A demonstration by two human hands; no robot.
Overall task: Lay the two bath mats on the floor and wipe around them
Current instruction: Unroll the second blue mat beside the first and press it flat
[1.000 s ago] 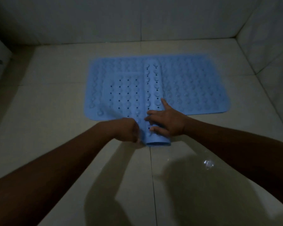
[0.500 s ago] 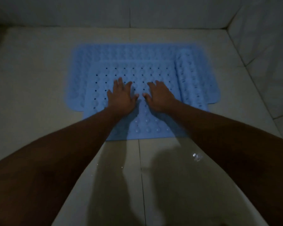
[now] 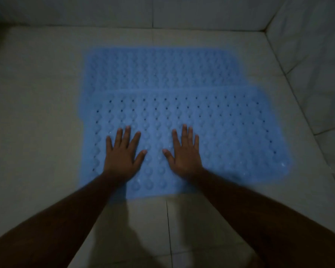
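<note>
Two light blue bubbled bath mats lie flat on the pale tiled floor. The far mat (image 3: 162,68) shows as a strip at the back. The near mat (image 3: 230,136), dotted with small holes, overlaps its front edge and reaches further right. My left hand (image 3: 123,153) lies flat on the near mat's left part, fingers spread and straight. My right hand (image 3: 184,150) rests palm down beside it near the mat's middle, fingers also straight. Neither hand holds anything.
The tiled floor (image 3: 37,113) is dim, with a grout line (image 3: 169,229) running toward me. A tiled wall (image 3: 162,10) bounds the back and another wall (image 3: 313,55) the right, close to the mats' right edge. My forearms cast shadows on the near floor.
The near mat has unrolled fully to the right; the rolled part seen earlier is gone. Both hands moved from gripping the roll to lying flat and have spread apart.
</note>
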